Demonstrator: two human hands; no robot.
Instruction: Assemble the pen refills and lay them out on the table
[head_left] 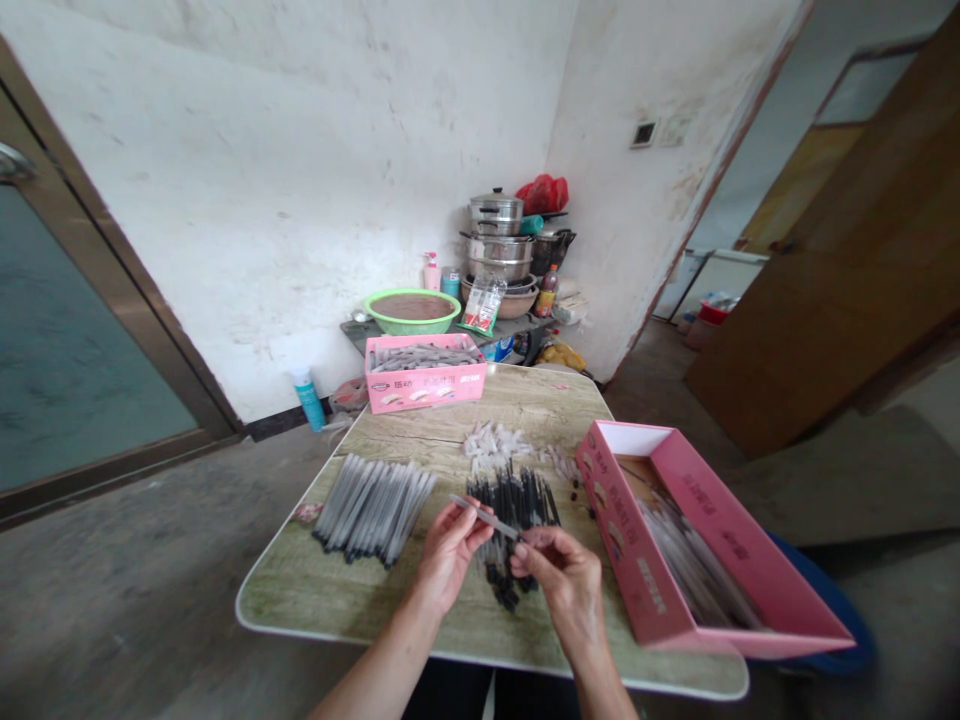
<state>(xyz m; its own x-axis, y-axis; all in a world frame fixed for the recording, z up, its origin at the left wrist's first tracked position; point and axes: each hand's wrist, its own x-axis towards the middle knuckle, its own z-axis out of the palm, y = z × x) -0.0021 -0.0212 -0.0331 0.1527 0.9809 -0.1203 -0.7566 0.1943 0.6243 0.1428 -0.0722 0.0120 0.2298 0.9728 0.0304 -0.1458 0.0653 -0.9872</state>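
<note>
A clear pen barrel slants between my hands above the table. My left hand pinches its upper left part between thumb and fingers. At its lower right end, my right hand has thumb and fingertips closed around the dark tip; that end is partly hidden. Beneath lies a pile of black pen refills, with small black pieces at its near end. Behind it is a heap of small whitish translucent pen caps. To the left, several clear pens lie side by side, dark ends toward me.
A pink box holding clear barrels stands on the table's right side. Another pink box, filled with pens, sits at the back left edge of the table. Beyond are a green basin and stacked pots by the wall.
</note>
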